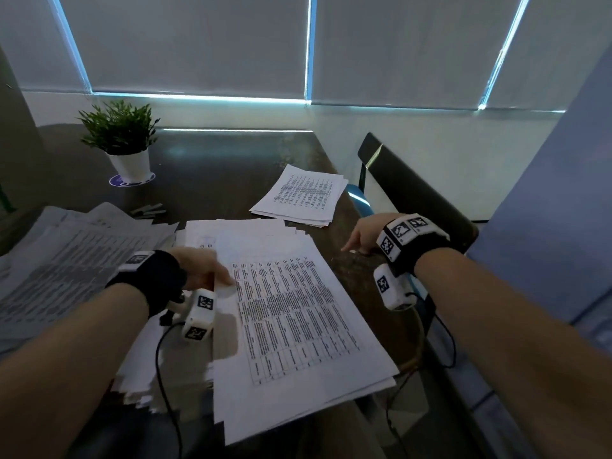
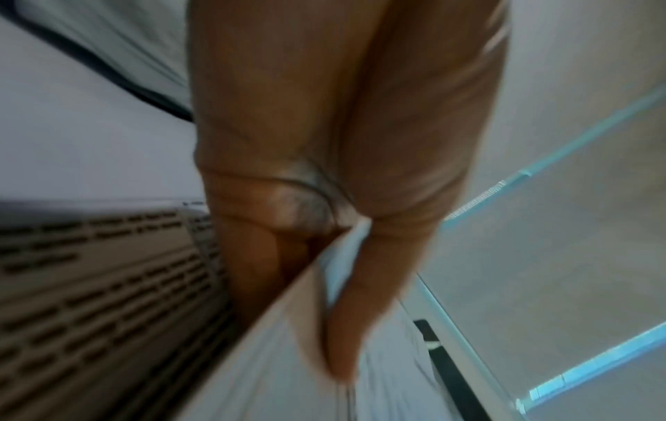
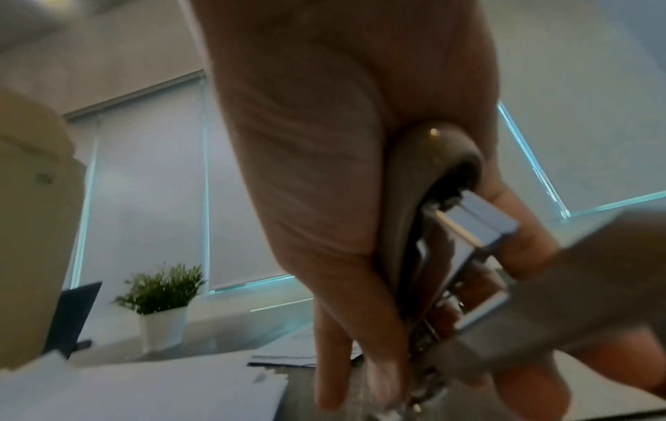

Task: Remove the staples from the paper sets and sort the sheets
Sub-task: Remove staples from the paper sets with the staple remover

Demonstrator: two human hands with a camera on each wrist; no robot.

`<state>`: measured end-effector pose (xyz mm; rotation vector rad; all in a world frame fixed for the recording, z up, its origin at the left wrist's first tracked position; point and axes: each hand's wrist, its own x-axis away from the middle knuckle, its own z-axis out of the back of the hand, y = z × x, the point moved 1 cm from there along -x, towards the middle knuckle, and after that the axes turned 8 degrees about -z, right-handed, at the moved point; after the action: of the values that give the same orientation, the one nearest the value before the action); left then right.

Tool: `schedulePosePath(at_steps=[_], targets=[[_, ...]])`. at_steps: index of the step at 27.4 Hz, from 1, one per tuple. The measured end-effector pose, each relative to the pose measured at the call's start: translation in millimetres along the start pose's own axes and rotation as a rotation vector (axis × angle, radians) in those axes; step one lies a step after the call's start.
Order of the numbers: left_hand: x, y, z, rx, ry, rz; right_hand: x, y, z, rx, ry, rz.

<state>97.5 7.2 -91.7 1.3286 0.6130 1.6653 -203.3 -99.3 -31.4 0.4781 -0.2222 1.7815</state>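
Head view shows the work between staples: the left hand (image 1: 202, 266) is at the upper left corner of the top printed sheet (image 1: 291, 313), which lies on the centre stack of papers (image 1: 251, 409) on the dark table (image 1: 212, 167). The left wrist view, though blurred, shows its thumb and fingers (image 2: 346, 327) pinching a raised paper edge (image 2: 288, 341), so this hand is grasping the sheet. I judge the step to be lifting or peeling a freed sheet for sorting; whether a staple remains in that corner cannot be told. The right hand (image 1: 364, 236) rests on bare table just right of the centre stack, fingers pointing toward it. The right wrist view shows it clenched round a metal staple remover (image 3: 443, 228), the tool's tip down at the table surface. 2 other piles lie near the centre stack: a small set of sheets (image 1: 301, 197) beyond it to the right, and a broad spread of grey printed pages (image 1: 66, 256) to its left. The next move likely calls for carrying the pinched sheet to 1 of these piles without dragging the sheets beneath.
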Motion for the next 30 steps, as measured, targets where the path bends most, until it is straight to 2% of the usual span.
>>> schedulePosePath(at_steps=[4,8,10,12,14,16,17,18,20,22,23,27,29,30], targets=[[-0.1,8.9,-2.6,-0.169,0.114,-0.064,5.7,5.5,0.0,0.118,0.093,-0.048],[0.8,24.0,-0.5,-0.144,0.29,-0.177,16.8,9.0,4.4,0.128,0.357,-0.098],[0.8,31.6,3.1,-0.156,0.363,-0.241,17.2,13.8,8.5,0.062,0.448,-0.175],[-2.1,37.1,10.3,-0.107,0.434,-0.305,11.2,21.5,12.8,-0.233,0.479,-0.2],[-4.3,41.5,17.6,0.058,0.474,-0.382,5.1,32.0,11.8,-0.761,0.422,-0.149],[-6.6,47.9,24.4,0.254,0.513,-0.466,6.9,35.2,4.5,-1.364,0.131,0.015],[-7.1,52.0,25.6,0.349,0.518,-0.507,6.9,34.1,-1.7,-1.564,-0.049,0.104],[-7.8,56.6,25.3,0.434,0.506,-0.547,3.4,33.0,-7.7,-1.663,-0.185,0.173],[-10.9,66.8,23.0,0.556,0.449,-0.621,-11.5,27.9,-18.0,-1.582,-0.279,0.262],[-13.9,78.9,19.8,0.605,0.401,-0.693,-23.5,18.2,-22.2,-1.472,-0.291,0.3],[-16.1,85.1,19.5,0.617,0.418,-0.718,-24.8,12.6,-21.7,-1.444,-0.271,0.299],[-24.5,102.0,25.6,0.67,0.572,-0.687,-40.1,-5.5,-20.1,-1.434,-0.023,0.23],[-32.6,101.4,31.9,0.511,0.578,-0.583,-55.6,-13.7,-15.5,-1.575,0.114,0.21],[-39.9,95.4,38.3,0.307,0.597,-0.501,-62.1,-17.0,-10.8,-1.646,0.148,0.192]])
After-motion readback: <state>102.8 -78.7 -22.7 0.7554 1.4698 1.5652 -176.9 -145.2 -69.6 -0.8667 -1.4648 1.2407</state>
